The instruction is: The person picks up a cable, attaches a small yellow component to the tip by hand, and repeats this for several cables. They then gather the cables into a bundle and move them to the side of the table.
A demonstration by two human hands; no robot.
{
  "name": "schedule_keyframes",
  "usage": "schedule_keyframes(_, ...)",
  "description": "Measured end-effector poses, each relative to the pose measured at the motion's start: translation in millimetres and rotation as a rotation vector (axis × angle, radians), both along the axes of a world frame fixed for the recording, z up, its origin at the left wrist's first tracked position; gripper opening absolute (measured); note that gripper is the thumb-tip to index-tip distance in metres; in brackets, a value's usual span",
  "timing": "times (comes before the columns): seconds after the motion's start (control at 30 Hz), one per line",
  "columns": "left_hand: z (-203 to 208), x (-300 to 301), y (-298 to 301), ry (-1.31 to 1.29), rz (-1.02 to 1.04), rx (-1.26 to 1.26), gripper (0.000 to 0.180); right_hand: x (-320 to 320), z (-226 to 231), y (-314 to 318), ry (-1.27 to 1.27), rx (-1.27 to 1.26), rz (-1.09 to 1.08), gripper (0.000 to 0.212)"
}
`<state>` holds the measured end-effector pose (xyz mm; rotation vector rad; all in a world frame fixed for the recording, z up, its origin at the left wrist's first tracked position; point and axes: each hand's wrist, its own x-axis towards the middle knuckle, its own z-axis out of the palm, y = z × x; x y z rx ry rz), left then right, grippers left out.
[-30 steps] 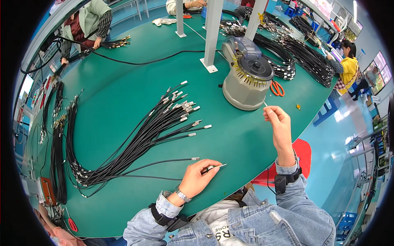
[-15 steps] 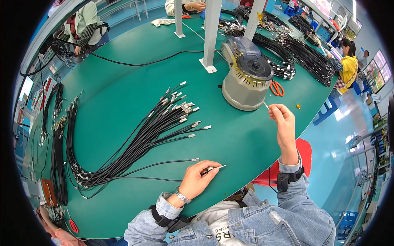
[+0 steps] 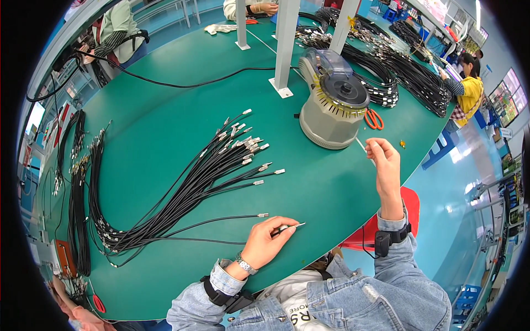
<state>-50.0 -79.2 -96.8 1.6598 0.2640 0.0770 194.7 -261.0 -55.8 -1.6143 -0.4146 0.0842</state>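
My left hand (image 3: 262,243) rests near the table's front edge. Its fingers are closed on the end of a black cable (image 3: 210,240), whose thin pale tip pokes out to the right past the fingertips. Farther right, my right hand (image 3: 385,165) is raised, thumb and finger pinching a thin white strip (image 3: 360,144). The strip slants from near the foot of a round grey tape dispenser (image 3: 330,124) with a dark disc on top. Left of my hands lies a fanned bundle of black cables (image 3: 182,193) with silvery connectors at the ends.
Orange-handled scissors (image 3: 374,118) and a small yellow piece (image 3: 402,144) lie right of the dispenser. Grey posts (image 3: 284,55) rise from the green table (image 3: 182,116). More cable coils (image 3: 408,71) lie at the far right, others (image 3: 78,220) at the left. A red stool (image 3: 406,212) stands below.
My right hand has shifted slightly right, away from the dispenser, and more of the white strip shows. My left hand has stayed in place. A person at the far left has moved their arms.
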Motion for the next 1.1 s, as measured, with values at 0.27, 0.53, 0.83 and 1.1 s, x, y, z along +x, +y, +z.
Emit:
schedule_keyframes(0.27,5,0,0,0.028,-0.001,-0.014,0.016,5,-1,-5,-0.001,-0.023,-0.015,0.018)
schedule_keyframes(0.53,7,1,0,0.058,-0.019,0.002,0.015,10,5,-3,-0.007,-0.028,-0.031,0.018)
schedule_keyframes(0.83,4,-1,0,0.035,0.009,-0.02,0.015,49,31,5,0.122,0.044,-0.011,0.024)
schedule_keyframes(1.1,6,0,-1,0.043,0.019,-0.003,0.015,89,45,12,0.278,-0.073,0.051,0.039)
